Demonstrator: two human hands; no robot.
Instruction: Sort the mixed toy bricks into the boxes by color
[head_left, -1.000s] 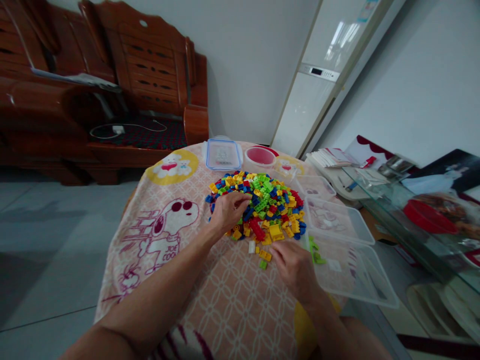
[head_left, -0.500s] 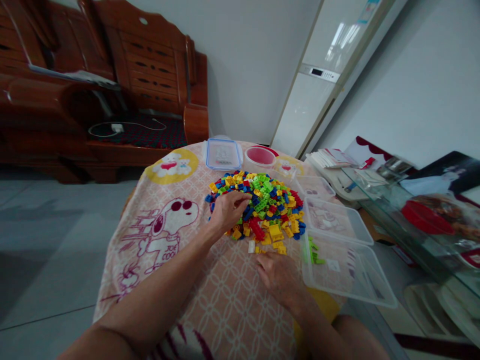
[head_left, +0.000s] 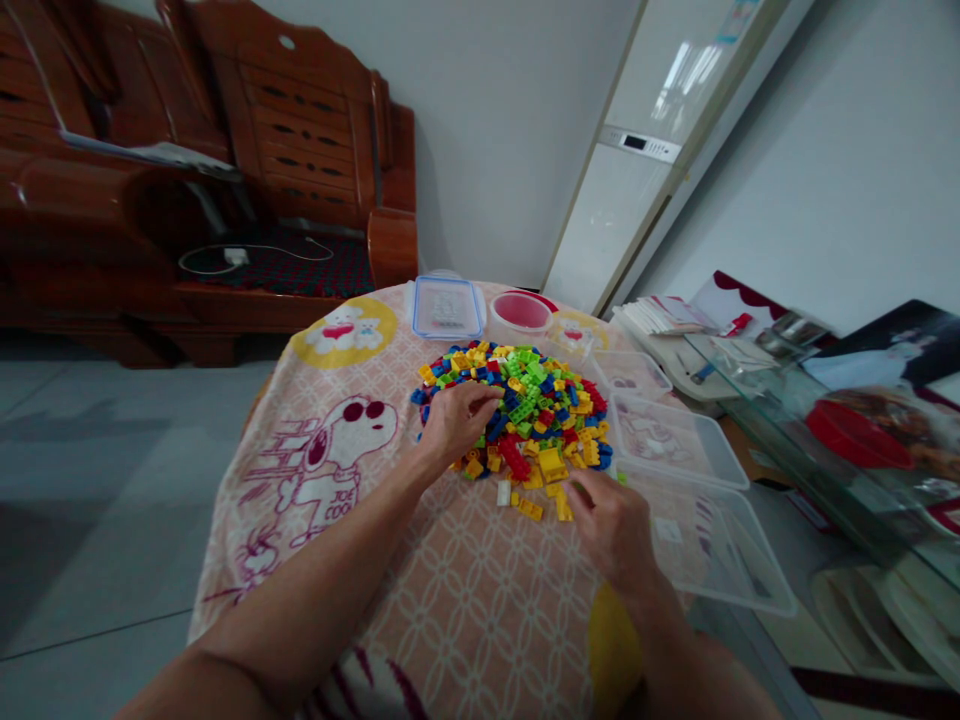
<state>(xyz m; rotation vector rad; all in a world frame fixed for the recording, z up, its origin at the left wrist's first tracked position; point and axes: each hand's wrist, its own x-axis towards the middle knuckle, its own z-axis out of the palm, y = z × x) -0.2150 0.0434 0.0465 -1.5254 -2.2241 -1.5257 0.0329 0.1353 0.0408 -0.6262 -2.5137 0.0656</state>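
On my feed, the broad heap of red, yellow, blue and green plastic bricks (head_left: 541,395) spreads from beneath the loosely curled left hand (head_left: 452,420), which hides part of it, to just ahead of the half-closed right hand (head_left: 616,530) beside loose yellow plastic bricks (head_left: 530,510), though I cannot tell whether either grips anything.

The brick pile (head_left: 534,385) lies on the bench (head_left: 480,590). Before the pile lie loose bricks (head_left: 530,509); behind it, the lid (head_left: 448,310) to its left and the tub (head_left: 516,331) straight back. Right of it run three trays (head_left: 724,555), far to near. Left fingers (head_left: 474,395) are at its left part, right fingers (head_left: 594,485) before its right part.
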